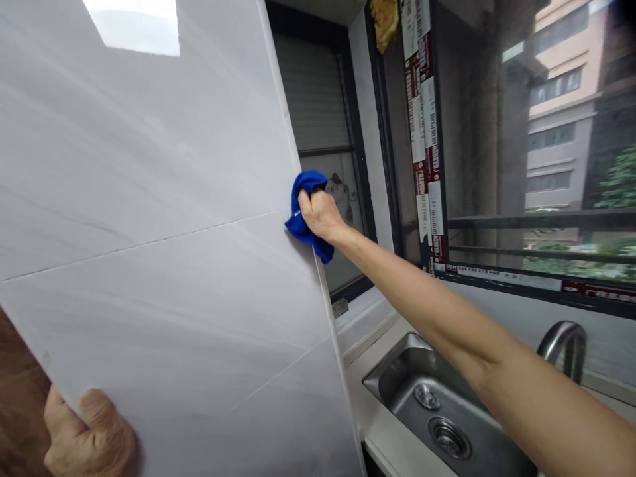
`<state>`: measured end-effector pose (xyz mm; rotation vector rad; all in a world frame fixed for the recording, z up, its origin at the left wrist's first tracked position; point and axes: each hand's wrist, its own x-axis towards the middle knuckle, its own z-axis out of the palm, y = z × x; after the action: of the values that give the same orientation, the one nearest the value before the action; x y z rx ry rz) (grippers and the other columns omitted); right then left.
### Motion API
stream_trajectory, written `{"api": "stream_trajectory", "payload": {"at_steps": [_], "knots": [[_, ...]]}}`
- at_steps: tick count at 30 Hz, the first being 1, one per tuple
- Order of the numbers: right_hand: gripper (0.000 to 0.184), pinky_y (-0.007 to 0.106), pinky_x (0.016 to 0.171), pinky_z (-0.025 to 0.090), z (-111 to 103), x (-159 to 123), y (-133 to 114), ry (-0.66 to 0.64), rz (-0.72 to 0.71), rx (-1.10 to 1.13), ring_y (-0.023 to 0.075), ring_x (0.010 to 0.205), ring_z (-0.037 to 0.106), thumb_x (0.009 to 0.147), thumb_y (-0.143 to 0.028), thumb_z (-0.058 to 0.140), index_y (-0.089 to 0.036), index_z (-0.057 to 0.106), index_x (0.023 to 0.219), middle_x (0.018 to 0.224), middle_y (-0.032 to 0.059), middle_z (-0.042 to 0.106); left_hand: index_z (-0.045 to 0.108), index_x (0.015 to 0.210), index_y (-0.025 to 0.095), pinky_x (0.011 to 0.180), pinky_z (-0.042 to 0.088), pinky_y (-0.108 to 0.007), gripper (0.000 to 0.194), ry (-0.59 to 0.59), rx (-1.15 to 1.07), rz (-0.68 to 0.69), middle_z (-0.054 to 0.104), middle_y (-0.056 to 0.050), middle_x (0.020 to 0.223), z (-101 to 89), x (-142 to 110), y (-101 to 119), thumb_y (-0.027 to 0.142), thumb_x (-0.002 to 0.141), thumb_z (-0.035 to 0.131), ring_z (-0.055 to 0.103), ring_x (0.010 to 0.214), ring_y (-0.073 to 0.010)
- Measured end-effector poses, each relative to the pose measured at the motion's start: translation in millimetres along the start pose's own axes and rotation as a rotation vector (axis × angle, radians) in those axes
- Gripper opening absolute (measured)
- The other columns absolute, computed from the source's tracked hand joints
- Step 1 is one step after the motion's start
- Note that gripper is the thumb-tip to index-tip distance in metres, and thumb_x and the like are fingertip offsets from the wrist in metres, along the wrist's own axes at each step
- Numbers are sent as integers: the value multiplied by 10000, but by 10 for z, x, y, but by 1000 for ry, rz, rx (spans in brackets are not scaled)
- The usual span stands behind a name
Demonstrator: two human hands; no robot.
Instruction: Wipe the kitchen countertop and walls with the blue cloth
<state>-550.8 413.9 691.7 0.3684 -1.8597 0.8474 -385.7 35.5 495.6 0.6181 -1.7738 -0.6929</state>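
A bunched blue cloth (297, 226) is gripped in my right hand (320, 211), which presses it around the right edge of a white marbled tile wall (173, 152). That arm is stretched out across the sink. Low on the left, my left hand (94, 434) is closed on the wall's other edge, its thumb against the tile face. Some of its fingers are hidden behind that edge.
A steel sink (412, 364) with a curved faucet (564, 331) is set in a pale counter (382, 424). Behind are a dark-framed window (497, 165) with taped edging and a narrower frosted window (318, 93). A brown surface (20, 391) shows beyond the left edge.
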Motion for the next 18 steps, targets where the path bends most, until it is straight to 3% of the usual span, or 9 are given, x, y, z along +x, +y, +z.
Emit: {"api": "stream_trajectory", "payload": {"at_steps": [3,6,9,12,15,18], "knots": [[484,449,904,498,71,217,-47,55,10,-30,276,985,646,1064,-488,213,-149,558,1061,1000,129,620,401,1517,261,964,469,-708,703,-19,17,-39,568,-192,1435,-57,-39,153,606,907,349,563,1215,-552],[522,542,984,477,226,161,-67,179,-57,-71,322,1165,576,1063,-500,166,-142,516,1210,1166,166,579,379,1526,267,977,466,-703,688,-17,13,-36,568,-182,1436,-70,-57,205,575,912,349,561,1235,-530],[533,624,1065,416,386,-152,-102,290,-190,-144,369,1321,449,1052,-505,185,-141,475,1311,1293,203,521,349,1540,257,1004,447,-714,693,-39,-1,-45,560,-199,1439,-71,-72,206,584,929,333,548,1265,-516],[514,683,1143,321,479,-541,-159,304,-271,-178,401,1414,341,1037,-481,261,-144,451,1375,1366,219,481,345,1542,221,993,463,-700,683,-35,3,-30,577,-213,1414,-74,-81,216,548,943,342,560,1251,-512],[547,729,1177,252,522,-905,-225,229,-309,-121,431,1458,274,999,-492,372,-143,438,1415,1401,215,472,358,1533,171,977,480,-685,655,-22,17,-29,600,-230,1375,-75,-81,241,473,952,357,570,1236,-512],[607,754,1187,230,584,-1271,-288,75,-355,-62,461,1473,245,947,-539,469,-155,474,1416,1415,203,478,371,1525,156,994,476,-683,639,-3,23,-30,596,-235,1381,-72,-84,269,437,951,375,564,1246,-513]]}}
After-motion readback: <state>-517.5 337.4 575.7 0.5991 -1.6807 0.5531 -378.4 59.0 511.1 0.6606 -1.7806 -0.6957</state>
